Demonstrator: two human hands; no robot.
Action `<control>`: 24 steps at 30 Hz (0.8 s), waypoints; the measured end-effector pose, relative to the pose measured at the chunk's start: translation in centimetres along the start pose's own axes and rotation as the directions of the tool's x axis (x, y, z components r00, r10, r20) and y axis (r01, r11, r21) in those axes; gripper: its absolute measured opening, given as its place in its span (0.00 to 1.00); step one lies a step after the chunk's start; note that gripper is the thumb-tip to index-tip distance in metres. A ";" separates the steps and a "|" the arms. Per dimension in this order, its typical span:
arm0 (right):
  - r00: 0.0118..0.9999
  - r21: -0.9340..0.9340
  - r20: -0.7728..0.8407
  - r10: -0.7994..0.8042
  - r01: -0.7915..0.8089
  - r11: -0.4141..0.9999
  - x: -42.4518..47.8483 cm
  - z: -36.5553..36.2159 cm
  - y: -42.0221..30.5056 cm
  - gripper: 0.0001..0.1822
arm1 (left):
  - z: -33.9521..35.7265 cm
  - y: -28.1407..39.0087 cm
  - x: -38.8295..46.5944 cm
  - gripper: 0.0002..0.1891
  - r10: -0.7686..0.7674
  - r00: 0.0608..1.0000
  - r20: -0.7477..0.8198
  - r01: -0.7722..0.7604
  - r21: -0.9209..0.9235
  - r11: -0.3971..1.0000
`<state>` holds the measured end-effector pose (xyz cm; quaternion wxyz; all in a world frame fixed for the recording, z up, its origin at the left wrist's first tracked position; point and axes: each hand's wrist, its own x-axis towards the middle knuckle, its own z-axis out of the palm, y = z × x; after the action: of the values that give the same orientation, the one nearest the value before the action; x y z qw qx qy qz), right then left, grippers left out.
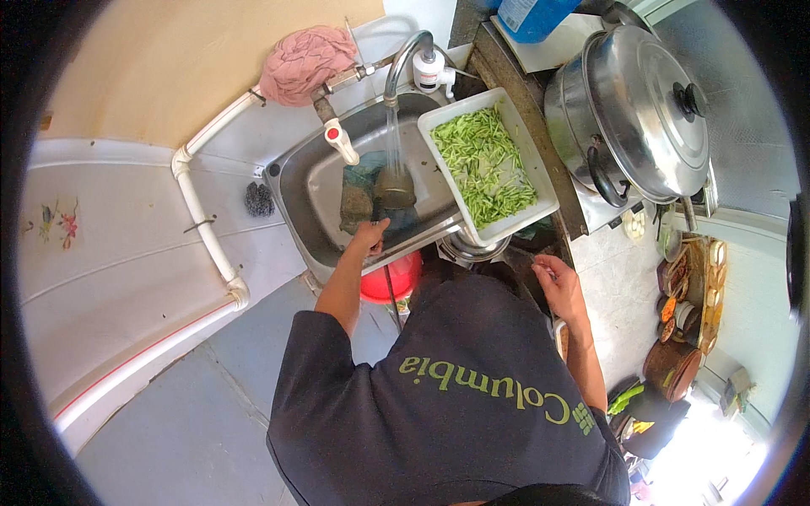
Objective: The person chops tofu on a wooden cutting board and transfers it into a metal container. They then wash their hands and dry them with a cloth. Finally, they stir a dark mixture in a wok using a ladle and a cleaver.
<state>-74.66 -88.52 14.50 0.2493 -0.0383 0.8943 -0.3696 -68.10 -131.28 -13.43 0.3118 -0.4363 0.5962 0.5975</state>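
My left hand (370, 239) is at the front rim of the metal sink (304, 218), its fingers curled around what looks like the dark handle of a round metal vessel (395, 190). Water from the curved tap (408, 50) runs into the vessel. Beside it in the sink lie a brownish block-like thing (356, 205) and dark greenish cloth or plastic (367, 166). My right hand (560, 288) is raised near the counter edge, fingers loosely bent; whether it pinches something small is unclear. A white tray (544, 212) of shredded green vegetable (484, 171) rests across the sink's right side.
A large lidded steel pot (645, 114) stands on the right. A red basin (392, 278) is below the sink's front rim. White pipes (202, 221) run along the left wall, near a pink cloth (310, 63) and a scouring pad (259, 200). Containers (674, 370) line the right counter.
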 end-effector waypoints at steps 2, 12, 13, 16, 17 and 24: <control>0.999 -0.001 -0.013 -0.039 0.039 0.999 -0.3 0.4 0.4 0.17 | -0.8 -1.8 1.9 0.27 -0.230 0.962 0.145 0.271 -0.448 0.852; 0.999 -0.013 0.034 -0.007 0.008 1.000 -0.8 0.7 0.2 0.18 | -2.3 -1.8 0.3 0.22 -0.166 0.957 0.236 0.193 -0.097 0.976; 0.999 -0.023 0.034 -0.007 0.008 1.000 -0.9 0.6 0.3 0.18 | -2.6 -1.0 -0.5 0.21 -0.134 0.913 0.386 0.252 -0.273 0.928; 0.999 -0.042 0.049 -0.004 0.006 0.999 -0.9 0.5 0.3 0.18 | -0.7 1.0 -2.1 0.19 -0.110 0.955 0.276 0.167 -0.191 0.967; 0.998 -0.038 0.057 0.005 -0.003 0.999 -0.8 0.5 0.1 0.18 | -0.1 1.4 -2.1 0.19 -0.099 0.984 0.147 0.107 -0.048 0.993; 0.999 -0.028 0.052 -0.007 0.008 1.000 -0.8 0.1 0.5 0.18 | 0.1 -1.5 3.1 0.40 0.362 0.879 -0.310 -0.135 0.565 0.814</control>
<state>-73.85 -88.04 14.46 0.2706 -0.0547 0.8925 -0.3567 -68.11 -131.53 -16.90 0.2068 -0.3637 0.8407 0.3438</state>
